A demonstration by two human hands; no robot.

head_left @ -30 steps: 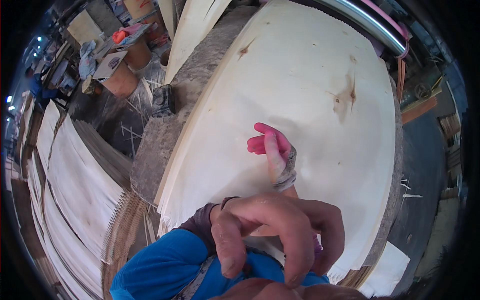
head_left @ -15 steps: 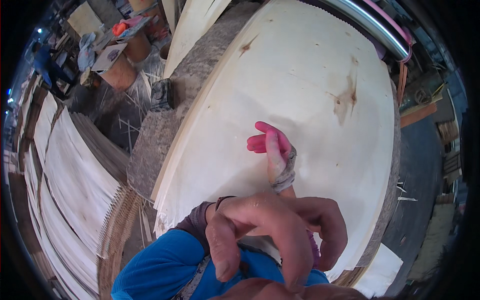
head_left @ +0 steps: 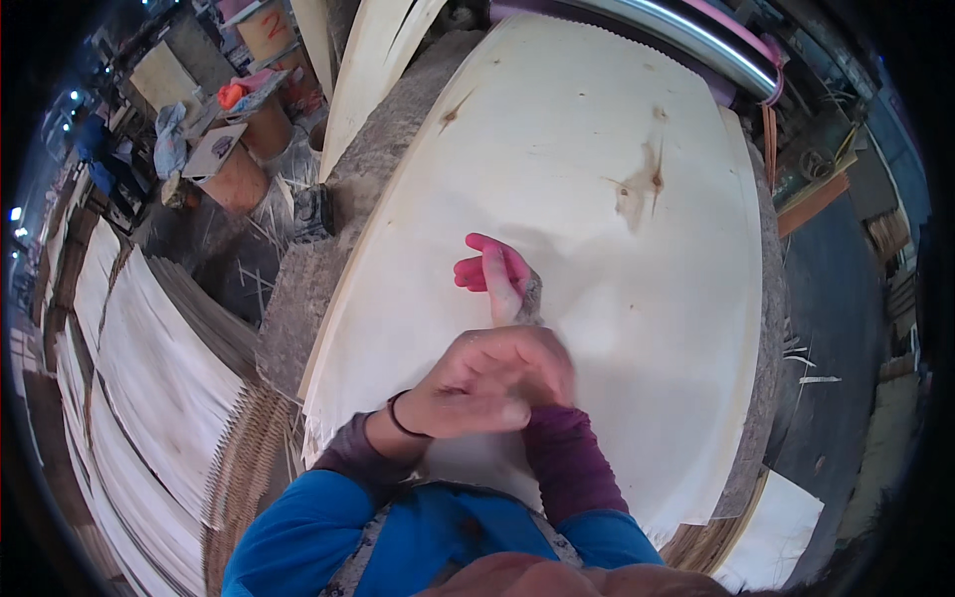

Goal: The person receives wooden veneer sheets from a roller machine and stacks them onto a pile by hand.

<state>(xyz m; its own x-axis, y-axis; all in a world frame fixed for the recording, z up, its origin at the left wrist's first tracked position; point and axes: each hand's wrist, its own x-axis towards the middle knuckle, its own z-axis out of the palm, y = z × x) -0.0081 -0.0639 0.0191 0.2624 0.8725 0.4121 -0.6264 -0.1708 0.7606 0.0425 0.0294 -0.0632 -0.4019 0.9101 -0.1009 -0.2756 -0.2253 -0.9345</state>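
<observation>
A worker's left hand point(head_left: 482, 378) curls over the right wrist at mid-frame; whether its grip is clasped on the wrist or only laid over it, the blur does not tell; the right hand point(head_left: 502, 277), in a pink-fingered glove point(head_left: 515, 265), has its fingers loosely bent, its grip holding nothing visible; beneath, a pale sheet point(head_left: 686, 279) fills the centre of the frame, on a grey table point(head_left: 286, 313). A hard tug at the cuff could tear or twist the glove; a slack sleeve could snag the sheet's frayed edge, lower left of centre, and split it; the roller point(head_left: 696, 44), upper right, could catch loose cloth, should it turn with hands near. The count: two hands; one glove in view; one roller; two large knots in the sheet; one dark block point(head_left: 313, 212) and at least three drums point(head_left: 235, 179), upper left; one co-worker point(head_left: 97, 154) in blue, far upper left.
</observation>
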